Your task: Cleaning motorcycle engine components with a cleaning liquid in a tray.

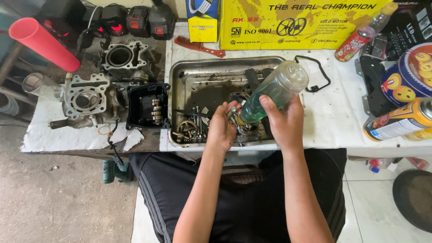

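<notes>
- Holding a clear plastic bottle [270, 92] of greenish liquid, the right hand [282, 123] is wrapped firmly round its lower body, neck tipped down and left.
- Left hand [221, 128] pinches a small metal part [232, 112] at the bottle's mouth, over the steel tray [180, 72].
- Progress: wetting of this part appears under way; bolts and gears [189, 128] lie in the tray's near left, seemingly untreated.
- Cylinder blocks [87, 99] sit far left.

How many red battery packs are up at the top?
3, maybe more hidden: one battery pack at far left, one beside it, one further right, all by the dark charger.
</notes>
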